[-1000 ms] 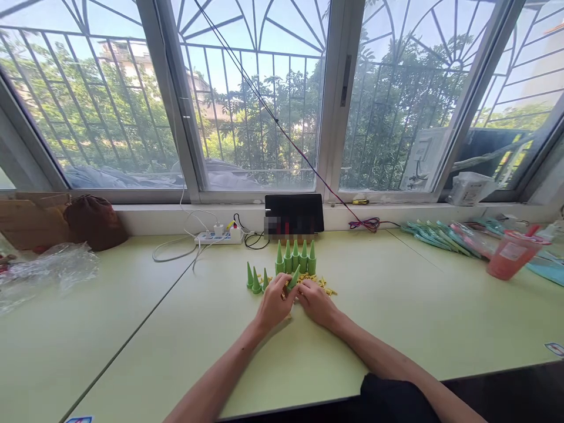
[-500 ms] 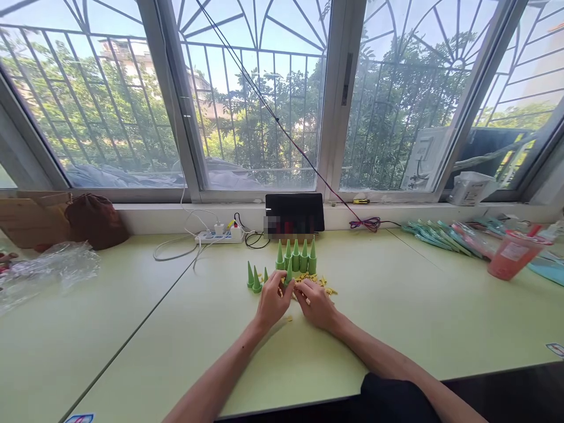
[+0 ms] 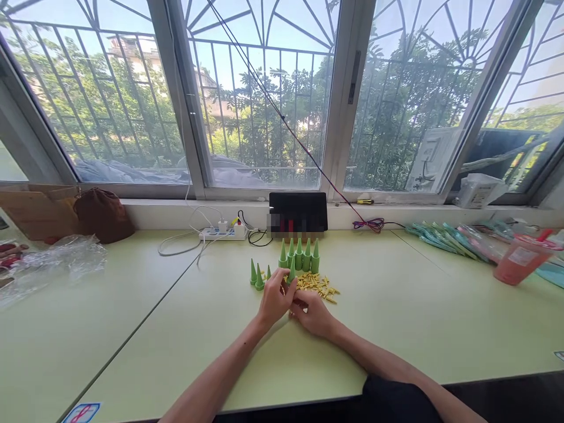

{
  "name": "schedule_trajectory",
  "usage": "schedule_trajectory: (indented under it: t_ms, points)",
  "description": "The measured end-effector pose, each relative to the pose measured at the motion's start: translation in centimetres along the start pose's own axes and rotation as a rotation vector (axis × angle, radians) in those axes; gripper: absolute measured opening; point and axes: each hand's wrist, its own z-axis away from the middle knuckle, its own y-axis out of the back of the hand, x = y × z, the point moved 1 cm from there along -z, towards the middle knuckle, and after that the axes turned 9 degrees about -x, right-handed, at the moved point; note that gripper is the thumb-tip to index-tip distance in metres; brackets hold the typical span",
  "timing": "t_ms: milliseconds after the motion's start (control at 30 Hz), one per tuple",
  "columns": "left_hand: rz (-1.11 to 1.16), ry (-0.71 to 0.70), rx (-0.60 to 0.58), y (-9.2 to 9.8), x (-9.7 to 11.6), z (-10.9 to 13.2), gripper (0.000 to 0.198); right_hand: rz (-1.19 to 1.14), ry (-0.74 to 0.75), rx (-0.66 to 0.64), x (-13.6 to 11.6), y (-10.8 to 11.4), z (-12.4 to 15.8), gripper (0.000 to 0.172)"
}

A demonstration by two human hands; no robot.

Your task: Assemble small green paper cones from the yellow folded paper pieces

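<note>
My left hand point(image 3: 275, 297) is closed round a green cone point(image 3: 292, 271) that points upward, its lower part hidden by the fingers. Close against it, my right hand point(image 3: 312, 312) has its fingers bent together; what they hold, if anything, is hidden. Several green cones on cylinders point(image 3: 299, 257) stand upright in a group behind the hands. To the left of my left hand are a few more green cones point(image 3: 259, 277). Small yellow pieces point(image 3: 319, 285) lie scattered behind my right hand.
A dark screen point(image 3: 298, 212) leans near the windowsill, with a white power strip point(image 3: 224, 233) and cables left of it. Clear plastic wrap point(image 3: 66, 258) and a brown bag point(image 3: 103, 215) lie left. A red drink cup point(image 3: 524, 259) and teal packets point(image 3: 445, 239) are at right.
My right hand has moved slightly down and toward me, off the yellow pieces, more of which now show. The left hand still holds the cone. The view has shifted a little.
</note>
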Motion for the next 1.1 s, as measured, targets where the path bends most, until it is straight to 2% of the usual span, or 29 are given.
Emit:
schedule_trajectory:
  t_ms: [333, 600, 767, 933, 1100]
  points:
    - [0.024, 0.021, -0.023, -0.1, -0.3, 0.1, 0.007, 0.028, -0.031, 0.059, 0.8, 0.2, -0.2, 0.016]
    - [0.177, 0.185, -0.034, -0.1, -0.4, -0.3, 0.014, 0.105, -0.024, 0.097, 0.7, 0.5, -0.3, 0.017]
    - [0.394, 0.296, -0.076, -0.2, -0.9, -0.4, 0.023, 0.163, -0.002, 0.203, 0.7, 0.8, -0.2, 0.017]
    - [0.476, 0.336, -0.091, -0.2, -1.0, -0.6, 0.029, 0.191, -0.002, 0.271, 0.8, 1.1, -0.1, 0.022]
    - [0.564, 0.370, -0.129, -0.3, -1.0, -0.6, 0.038, 0.203, -0.022, 0.411, 1.0, 1.4, 0.1, 0.025]
